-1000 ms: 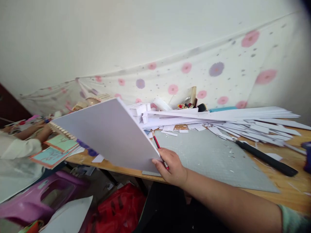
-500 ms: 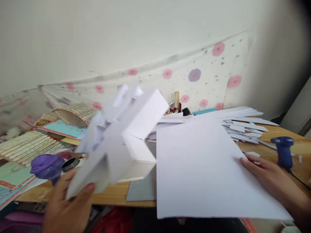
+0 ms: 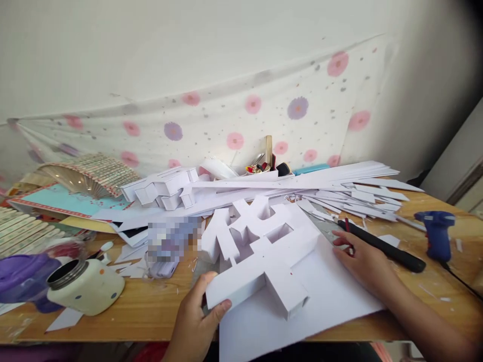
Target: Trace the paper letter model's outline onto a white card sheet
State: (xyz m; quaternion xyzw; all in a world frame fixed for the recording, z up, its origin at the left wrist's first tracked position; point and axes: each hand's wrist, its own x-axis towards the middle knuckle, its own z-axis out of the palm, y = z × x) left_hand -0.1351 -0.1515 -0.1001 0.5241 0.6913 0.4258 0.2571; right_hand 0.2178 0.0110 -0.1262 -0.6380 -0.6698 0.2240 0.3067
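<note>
**While both hands work the white model — status at the table's near edge**

Left hand (image 3: 196, 322) has its grip clamped on the near-left end of the white foam-board model (image 3: 260, 256) — thumb on top, fingers under. Model sits on a white sheet (image 3: 320, 296) that overhangs the table's (image 3: 143, 306) near edge, about mid-width.

Right hand (image 3: 362, 261) lies flat on the sheet's right side, fingers pinching a red pencil (image 3: 347, 225); only a short bit of it shows. Black long tool (image 3: 381, 245) lies just beyond that hand. Blue glue gun (image 3: 435, 234) stands toward the right edge.

Left side: cream dotted jar (image 3: 86, 286) near the front edge, purple object (image 3: 18, 276) beside it. White strips and offcuts (image 3: 339, 193) are piled along the far edge, with more small white foam pieces (image 3: 162, 188) further left.
</note>
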